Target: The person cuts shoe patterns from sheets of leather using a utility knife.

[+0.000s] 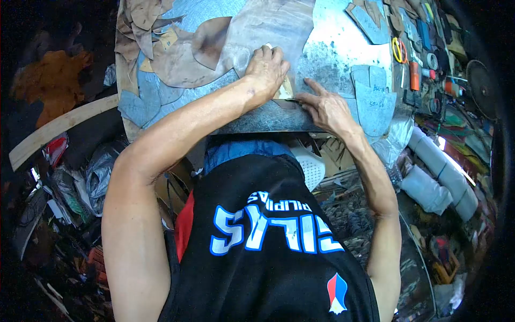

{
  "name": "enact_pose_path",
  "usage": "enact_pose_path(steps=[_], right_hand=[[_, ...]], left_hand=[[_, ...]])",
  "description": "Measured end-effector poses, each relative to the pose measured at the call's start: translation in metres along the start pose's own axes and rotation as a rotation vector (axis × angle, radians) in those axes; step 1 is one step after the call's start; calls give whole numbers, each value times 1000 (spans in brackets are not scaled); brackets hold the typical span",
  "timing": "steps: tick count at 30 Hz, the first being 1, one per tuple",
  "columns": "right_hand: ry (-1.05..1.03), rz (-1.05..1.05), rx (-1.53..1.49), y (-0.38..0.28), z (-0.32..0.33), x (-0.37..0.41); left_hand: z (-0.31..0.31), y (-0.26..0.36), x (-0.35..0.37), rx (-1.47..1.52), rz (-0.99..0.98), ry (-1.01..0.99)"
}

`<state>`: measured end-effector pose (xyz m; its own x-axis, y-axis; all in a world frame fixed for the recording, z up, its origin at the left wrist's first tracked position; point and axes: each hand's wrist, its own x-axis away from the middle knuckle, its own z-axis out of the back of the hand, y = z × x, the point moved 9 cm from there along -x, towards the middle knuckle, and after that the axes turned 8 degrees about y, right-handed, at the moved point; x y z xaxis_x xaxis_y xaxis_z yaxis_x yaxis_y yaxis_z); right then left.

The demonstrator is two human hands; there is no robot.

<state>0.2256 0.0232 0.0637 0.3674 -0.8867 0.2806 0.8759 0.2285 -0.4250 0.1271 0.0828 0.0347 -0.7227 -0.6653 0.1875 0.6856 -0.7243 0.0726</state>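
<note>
On the metal-topped table (257,122), my left hand (266,70) presses down with bent fingers on a narrow cream pattern piece (286,87). Part of that piece is hidden under the hand. It lies over the lower end of a large pale brown leather sheet (273,24). Just to the right is my right hand (328,109), palm down, its fingers apart and stretched toward the pattern piece. Its fingertips are at the leather's lower right edge; I see no tool in them. A small dark scrap (287,105) lies below the cream piece.
Brown leather pieces (177,61) and grey-blue patterns (145,99) cover the table's left side. Marked grey patterns (374,102) lie at right. Yellow-handled scissors (398,50) and an orange cylinder (414,76) are at the right edge. A curved wooden strip (64,126) juts out left.
</note>
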Motion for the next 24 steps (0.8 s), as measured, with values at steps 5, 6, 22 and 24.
enact_pose_path(steps=[5,6,22,24], right_hand=[[-61,4,42,18,2,0],[-74,16,53,19,2,-1],[-176,35,-120,32,15,-6],[142,-23,-260,37,31,-11]], left_hand=[[-1,0,-2,22,8,27],[-1,0,-1,23,4,28],[5,-4,16,91,68,132],[-3,-6,21,161,122,202]])
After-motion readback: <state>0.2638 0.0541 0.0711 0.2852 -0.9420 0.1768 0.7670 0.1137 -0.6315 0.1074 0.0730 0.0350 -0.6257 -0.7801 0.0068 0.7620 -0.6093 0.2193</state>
